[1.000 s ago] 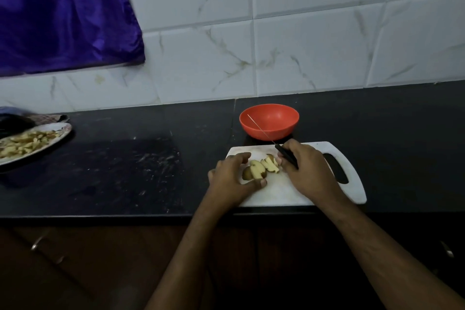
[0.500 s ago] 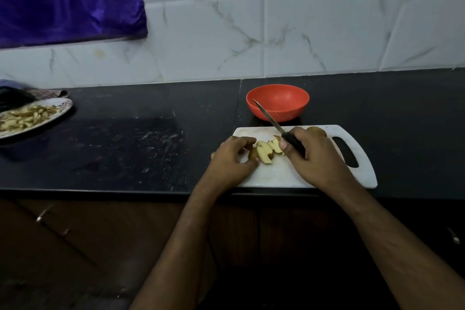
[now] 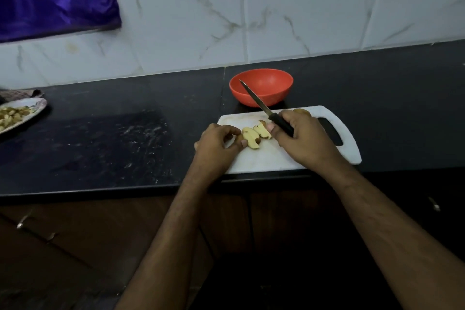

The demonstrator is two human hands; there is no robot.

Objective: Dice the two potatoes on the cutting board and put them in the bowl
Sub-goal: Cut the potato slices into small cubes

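The dark tabletop [image 3: 100,148] carries everything, and the white cutting board [image 3: 271,158] at its near edge serves as the landmark. Just behind the board sits the orange bowl [image 3: 261,90], which looks to hold nothing yet. Well to the left of the board, a plate [image 3: 32,108] holds pale cut pieces.

On the board's middle lies the sliced potato [image 3: 254,134], several slabs leaning together with brown skin on the edges. The second potato [image 3: 300,111] peeks out at the board's far edge, mostly hidden behind the right hand.

The right hand [image 3: 304,143] has its grip wrapped tight round the black handle of the knife [image 3: 254,98], blade raised and pointing away toward the bowl. The left hand [image 3: 216,145] curls at the left end of the slices, fingertips pinching them together.

The slabs are probably stiff but wet and slippery on the cut faces, inclined to slide apart. They are best held from the skin side, stacked flat, fingertips tucked back from the blade. The whole potato is round and may roll; it wants a flat face down first.
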